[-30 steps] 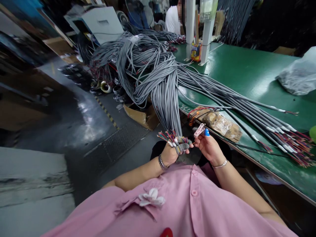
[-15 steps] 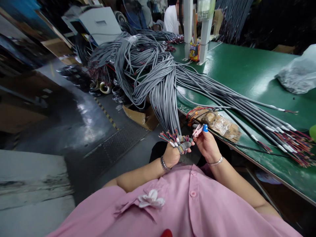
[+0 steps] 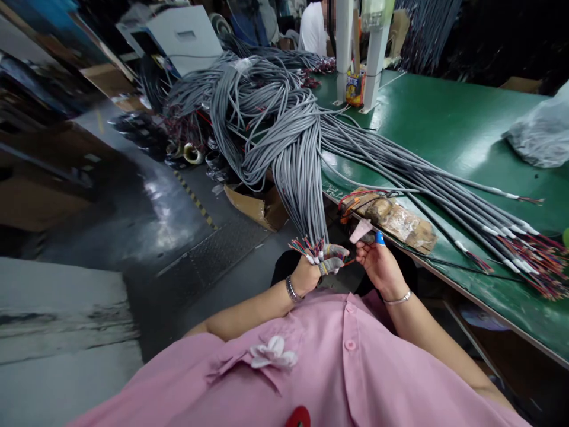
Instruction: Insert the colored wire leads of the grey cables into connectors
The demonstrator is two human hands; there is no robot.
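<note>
Green and glossy, the worktop (image 3: pixel 444 112) fills the right and far side of a cluttered workshop, with a dull grey floor (image 3: pixel 151 196) at left. Grey cables (image 3: pixel 296 166) spill over its near edge in a smooth, rounded sheaf, down to the left hand (image 3: pixel 307 276), whose fingers, partly covered in grey ribbed knit, are clenched around the sheaf's end. White sleeves and a bristle of thin coloured wires (image 3: pixel 306 244) show there, just above the fist. Fingers of the right hand (image 3: pixel 381 267), with a blue thumb cover (image 3: pixel 380 238), grasp a flat, matte pink clip (image 3: pixel 361 230) just beside the wires; a reddish strand appears to reach toward them, but whether they pinch it I cannot tell. Handling this well probably calls for a firm left grip below the sleeves, strands fanned apart, and only a light touch on each thin wire, since they look easy to bend. Near the right hand lies a lumpy, tape-wrapped block (image 3: pixel 413 228).
</note>
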